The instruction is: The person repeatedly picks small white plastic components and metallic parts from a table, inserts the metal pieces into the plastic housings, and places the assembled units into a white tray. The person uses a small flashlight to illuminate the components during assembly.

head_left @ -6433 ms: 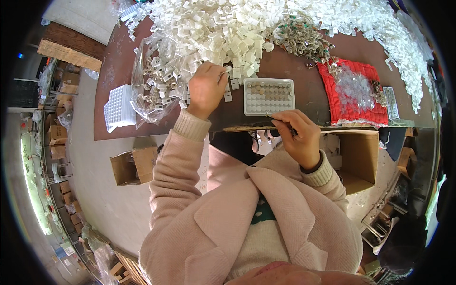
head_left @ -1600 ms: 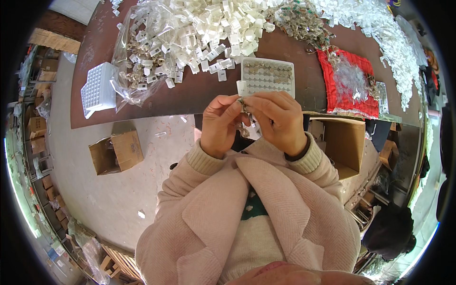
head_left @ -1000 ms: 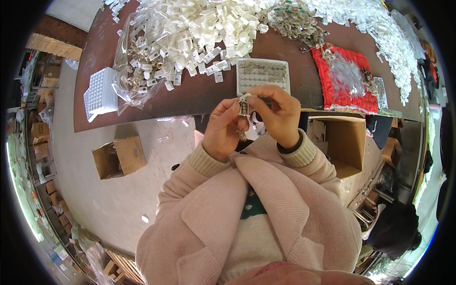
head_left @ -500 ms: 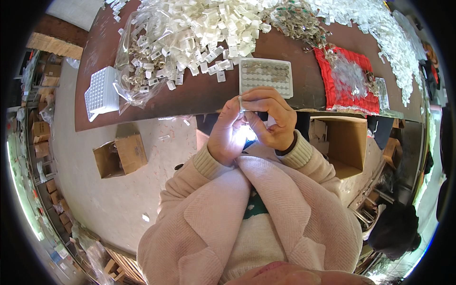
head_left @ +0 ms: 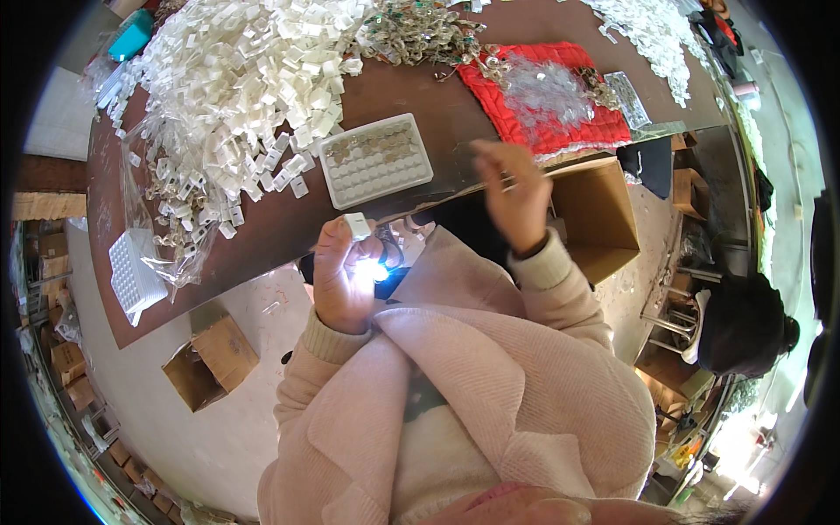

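In my left hand (head_left: pixel 343 276), thumb and fingers are closed on a small white plastic piece (head_left: pixel 356 226), held just in front of the table edge. A bright light (head_left: pixel 380 272) glares beside that palm. My right hand (head_left: pixel 514 194) is over the table edge, its fingers loosely bent and apart, slightly blurred, with nothing visible in them. Between and beyond the hands lies a white plastic tray (head_left: pixel 426 168) with rows of pockets; metallic-looking pieces (head_left: pixel 385 144) sit in its far rows. A red quilted cloth (head_left: pixel 490 101) bearing clear plastic bits lies past my right hand.
A large heap of white plastic pieces (head_left: pixel 254 83) covers the table's left. Small metallic parts (head_left: pixel 420 33) are piled at the back. A stack of white trays (head_left: pixel 136 271) stands at the left corner. Cardboard boxes (head_left: pixel 598 214) (head_left: pixel 226 354) are below the table.
My hands have come apart: the right moved away to the right, while the left keeps the white piece. The view has shifted, so the table appears turned and further left.
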Demonstrator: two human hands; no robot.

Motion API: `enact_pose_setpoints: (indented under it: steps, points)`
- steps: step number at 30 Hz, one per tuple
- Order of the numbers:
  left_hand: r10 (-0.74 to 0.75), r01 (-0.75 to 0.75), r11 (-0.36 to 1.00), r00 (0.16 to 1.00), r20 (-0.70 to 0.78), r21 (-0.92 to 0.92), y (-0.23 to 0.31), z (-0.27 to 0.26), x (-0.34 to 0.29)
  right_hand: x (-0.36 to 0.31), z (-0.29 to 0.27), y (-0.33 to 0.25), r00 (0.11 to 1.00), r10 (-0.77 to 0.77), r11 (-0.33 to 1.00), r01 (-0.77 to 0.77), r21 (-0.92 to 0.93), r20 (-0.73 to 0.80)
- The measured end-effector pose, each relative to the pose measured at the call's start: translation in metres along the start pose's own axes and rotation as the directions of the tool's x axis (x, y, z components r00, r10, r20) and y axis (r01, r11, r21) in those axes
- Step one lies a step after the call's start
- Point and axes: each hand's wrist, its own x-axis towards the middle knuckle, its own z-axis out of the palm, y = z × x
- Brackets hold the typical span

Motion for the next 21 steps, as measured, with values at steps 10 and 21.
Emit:
enact_pose_setpoints:
  steps: [10,21]
  points:
    - [-0.023,0.023,0.999,1.0,0.005,0.032,-0.004,0.003,0.004,0.014,-0.029,0.088,0.987,0.123,0.936,-0.148,-0.318,-0.099]
    - [-0.013,0.014,0.999,1.0,-0.026,0.038,-0.001,-0.002,0.001,0.026,-0.022,0.095,0.992,0.054,0.937,-0.09,-0.336,-0.114]
